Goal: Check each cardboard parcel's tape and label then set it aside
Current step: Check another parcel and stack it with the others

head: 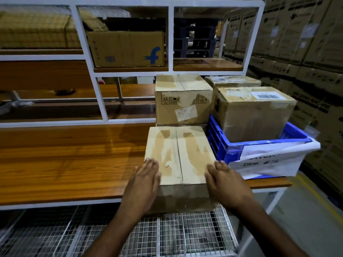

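Head view: the left hand [143, 179] and right hand [225, 181] rest flat-fingered on the nearest parcel [179, 154]. That parcel overhangs the desk [65, 164] edge, beside the blue crate [232, 151].

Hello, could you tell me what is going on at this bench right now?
A person is handling a taped cardboard parcel at the front edge of a wooden bench. The left hand and the right hand lie flat against its near corners with straight fingers. No label shows on its top. A labelled parcel stands behind it, and another parcel sits in a blue crate to the right.
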